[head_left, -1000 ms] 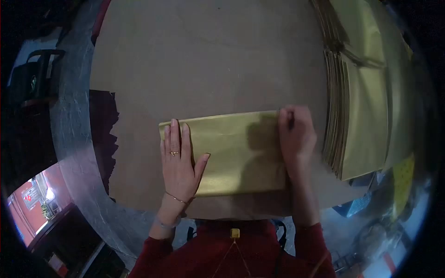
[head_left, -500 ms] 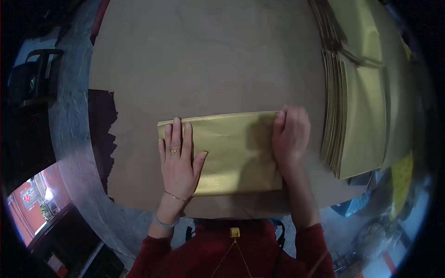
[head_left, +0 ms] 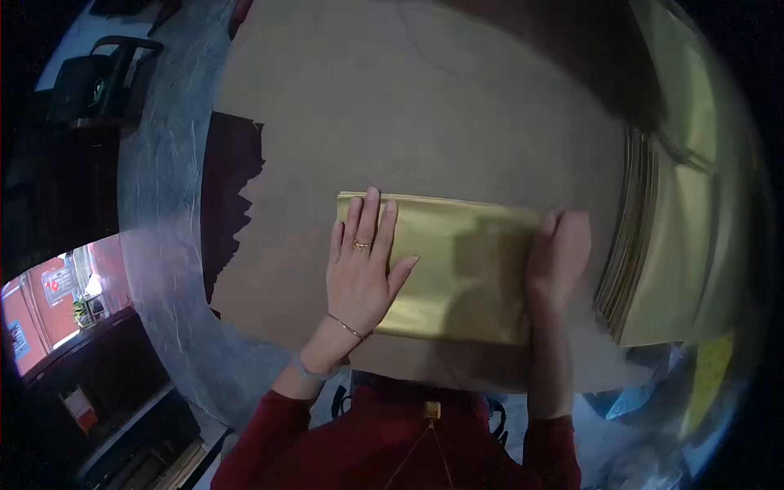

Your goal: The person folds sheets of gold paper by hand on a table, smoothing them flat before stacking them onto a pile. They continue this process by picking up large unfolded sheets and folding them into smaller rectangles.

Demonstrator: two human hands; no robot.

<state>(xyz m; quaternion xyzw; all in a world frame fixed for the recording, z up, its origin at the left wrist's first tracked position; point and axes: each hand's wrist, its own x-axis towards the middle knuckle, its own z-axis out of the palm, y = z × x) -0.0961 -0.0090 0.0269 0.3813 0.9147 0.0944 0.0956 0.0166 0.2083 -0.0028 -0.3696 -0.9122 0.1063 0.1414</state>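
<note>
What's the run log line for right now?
left hand: flat on gold paper stack | right hand: at its right edge, blurred

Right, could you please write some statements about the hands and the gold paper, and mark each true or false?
The left hand lies palm down on the gold paper. True.
The ring is on the right hand. False: the ring is on the left hand.
The right hand is at the paper's right end. True.
The large gold pile is on the left. False: the pile is on the right.
</note>
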